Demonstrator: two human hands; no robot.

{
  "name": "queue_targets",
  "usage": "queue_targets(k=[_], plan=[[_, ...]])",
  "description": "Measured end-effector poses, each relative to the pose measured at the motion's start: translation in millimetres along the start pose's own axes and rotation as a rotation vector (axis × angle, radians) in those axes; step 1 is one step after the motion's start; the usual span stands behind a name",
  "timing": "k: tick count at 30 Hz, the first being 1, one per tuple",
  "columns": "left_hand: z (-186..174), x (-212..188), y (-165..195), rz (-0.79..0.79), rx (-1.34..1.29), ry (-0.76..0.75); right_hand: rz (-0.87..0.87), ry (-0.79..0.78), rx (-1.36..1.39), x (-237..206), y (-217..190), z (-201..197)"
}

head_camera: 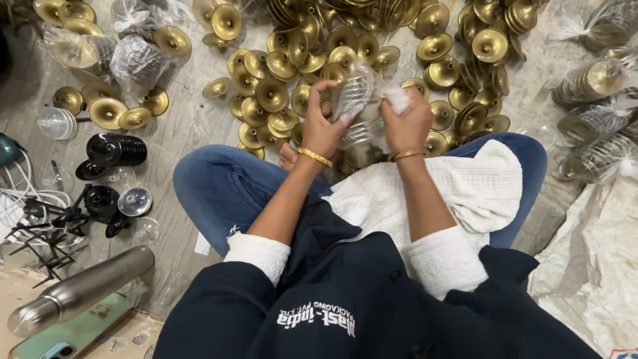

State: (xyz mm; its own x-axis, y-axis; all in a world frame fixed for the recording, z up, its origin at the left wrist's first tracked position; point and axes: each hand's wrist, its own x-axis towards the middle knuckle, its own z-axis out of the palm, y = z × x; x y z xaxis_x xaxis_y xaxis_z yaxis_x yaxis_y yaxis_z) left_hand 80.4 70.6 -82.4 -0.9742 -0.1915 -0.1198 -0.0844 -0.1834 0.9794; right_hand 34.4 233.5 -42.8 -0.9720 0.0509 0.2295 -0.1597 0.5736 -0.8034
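While both hands grip it above the lap, the clear plastic bag of stacked brass cups [357,106] sits between them: left hand [321,126] closed around its side at nine o'clock, right hand [407,123] pinching the bunched neck at three o'clock. Thin film could tear or slip, I judge, spilling cups onto the loose brass cups [279,80] at twelve o'clock.

Dishes [345,53] lie before the knees [219,183], flask [80,289] left.
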Motion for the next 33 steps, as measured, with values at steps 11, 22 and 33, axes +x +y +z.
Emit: queue_targets(k=[11, 22, 33], plan=[[-5.3, 0.5, -22.2, 0.083, -0.298, -0.169, 0.102, -0.041, 0.036, 15.4, 40.1, 2.8], [-15.2, -5.4, -17.6, -0.165, -0.695, -0.395, 0.661, -0.092, 0.908, 20.6, 82.0, 6.1], [-22.7, 14.8, -28.1, -0.204, -0.786, -0.383, 0.536, -0.222, 1.236, 4.9, 58.0, -9.7]])
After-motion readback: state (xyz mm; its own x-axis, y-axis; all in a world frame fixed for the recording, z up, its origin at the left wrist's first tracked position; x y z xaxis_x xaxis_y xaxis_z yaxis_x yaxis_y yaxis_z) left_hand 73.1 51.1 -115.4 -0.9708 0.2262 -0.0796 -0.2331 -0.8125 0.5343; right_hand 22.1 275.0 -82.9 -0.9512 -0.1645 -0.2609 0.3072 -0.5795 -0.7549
